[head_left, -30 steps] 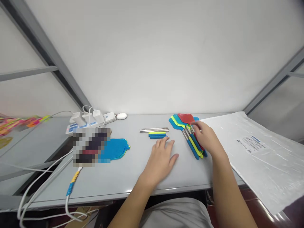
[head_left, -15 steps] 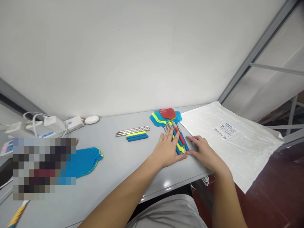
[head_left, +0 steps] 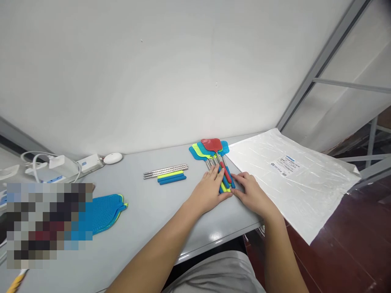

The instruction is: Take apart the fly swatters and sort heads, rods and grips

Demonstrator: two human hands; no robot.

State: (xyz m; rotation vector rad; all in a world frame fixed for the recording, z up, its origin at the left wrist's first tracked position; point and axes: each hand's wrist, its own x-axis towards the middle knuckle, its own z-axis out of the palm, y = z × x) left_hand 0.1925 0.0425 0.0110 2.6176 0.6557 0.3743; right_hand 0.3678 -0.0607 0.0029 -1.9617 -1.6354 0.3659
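Several fly swatters [head_left: 211, 144] with red, blue and yellow-green heads lie in an overlapping bundle, heads toward the wall and coloured handles [head_left: 225, 176] toward me. My left hand [head_left: 210, 187] rests along the left side of the handles, fingers stretched out and partly over the metal shafts, its thumb by the handle ends. On the right side, my right hand [head_left: 250, 193] touches or nearly touches the handles, thumb and fingers apart. To the left lie metal rods [head_left: 166, 171], with yellow-green and blue loose handles [head_left: 172, 178] beside them.
Blue swatter heads [head_left: 105, 211] lie stacked on the grey table [head_left: 143, 228] at left, beside a blurred-out patch. A power strip [head_left: 90, 162] with plugs and a white oval device [head_left: 113, 158] stand by the wall. A white plastic bag [head_left: 302, 187] overhangs the right table edge.
The camera view has shifted slightly, so the scene sits a little further left. The handle ends look more closely gathered between my two hands.
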